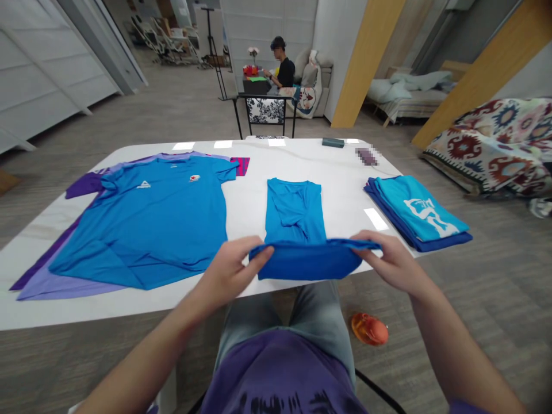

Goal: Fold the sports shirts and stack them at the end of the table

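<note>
A blue shirt (295,215), folded into a narrow strip, lies on the white table (250,207) in front of me. Its near end is lifted off the table edge. My left hand (230,270) pinches the left corner of that lifted end, and my right hand (390,261) pinches the right corner. Both hands are closed on the cloth. To the left, a blue jersey (150,221) lies spread flat on top of purple shirts (47,279). At the right sits a stack of folded shirts (416,213), turquoise on top with a white print.
A dark case (333,142) and a small blurred object (366,156) lie at the table's far edge. An orange shoe (368,329) shows by my knees. Another person sits at a black table (265,95) far back. A patterned blanket (495,144) covers furniture at the right.
</note>
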Tool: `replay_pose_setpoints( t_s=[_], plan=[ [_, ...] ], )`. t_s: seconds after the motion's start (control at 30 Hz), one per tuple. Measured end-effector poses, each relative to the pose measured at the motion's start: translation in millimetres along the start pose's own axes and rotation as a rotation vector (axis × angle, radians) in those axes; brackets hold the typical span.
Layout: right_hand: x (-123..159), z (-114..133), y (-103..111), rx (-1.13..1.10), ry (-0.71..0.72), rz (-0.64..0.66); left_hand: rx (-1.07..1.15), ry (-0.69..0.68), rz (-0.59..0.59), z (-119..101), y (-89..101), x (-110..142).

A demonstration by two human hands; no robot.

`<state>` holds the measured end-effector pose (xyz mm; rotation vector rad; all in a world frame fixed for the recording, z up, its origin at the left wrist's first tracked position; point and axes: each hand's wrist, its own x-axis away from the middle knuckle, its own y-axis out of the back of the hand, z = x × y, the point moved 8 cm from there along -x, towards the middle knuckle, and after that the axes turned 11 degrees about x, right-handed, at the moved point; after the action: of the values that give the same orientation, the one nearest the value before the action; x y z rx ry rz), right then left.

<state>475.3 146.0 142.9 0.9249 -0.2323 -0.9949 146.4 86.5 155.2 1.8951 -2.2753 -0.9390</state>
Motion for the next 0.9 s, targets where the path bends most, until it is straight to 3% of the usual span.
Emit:
replay_pose_setpoints(
  t_s=[0.1,0.2,0.3,0.4,0.47,0.53,0.6,0.67,0.8,0.83,0.9],
  plan=[
    [-104.4,-52.0,18.4,-0.007,-0.041,-0.097,-0.014,0.092,-0.098,64.1,29.7,-106.7],
    [-203.9,-119.9,13.2,0.026,-0.131,-0.126,-0.112,0.178,-0.151,147.2,41.2,-207.0],
    [-266.2,-185.3,-6.9,0.28,-0.329,-0.172,-0.351,0.265,-0.204,220.6,31.9,-266.9],
    [-288.2,-219.2,-46.2,0.523,-0.36,-0.168,-0.503,0.215,-0.185,264.7,-2.8,-281.7],
    [-289.4,-230.4,-83.3,0.6,-0.299,-0.073,-0.529,0.176,-0.085,286.0,-33.5,-277.2],
    [-284.5,-242.6,-115.3,0.632,-0.297,0.042,-0.539,0.22,0.025,307.8,-56.8,-269.3],
    [-280.3,-253.9,-133.0,0.648,-0.323,0.114,-0.542,0.284,0.086,325.4,-67.0,-264.6],
    [-280.7,-262.5,-130.5,0.644,-0.357,0.078,-0.526,0.306,0.059,334.6,-63.2,-266.1],
    [-279.1,-289.4,-85.9,0.586,-0.659,-0.155,-0.535,0.431,-0.262,346.2,-18.0,-274.0],
    [-279.1,-295.5,-79.1,0.548,-0.726,-0.157,-0.54,0.481,-0.304,349.7,-8.8,-275.9],
    [-284.4,-300.4,-76.6,0.453,-0.76,-0.084,-0.497,0.568,-0.277,356.5,-2.0,-281.8]
  ],
)
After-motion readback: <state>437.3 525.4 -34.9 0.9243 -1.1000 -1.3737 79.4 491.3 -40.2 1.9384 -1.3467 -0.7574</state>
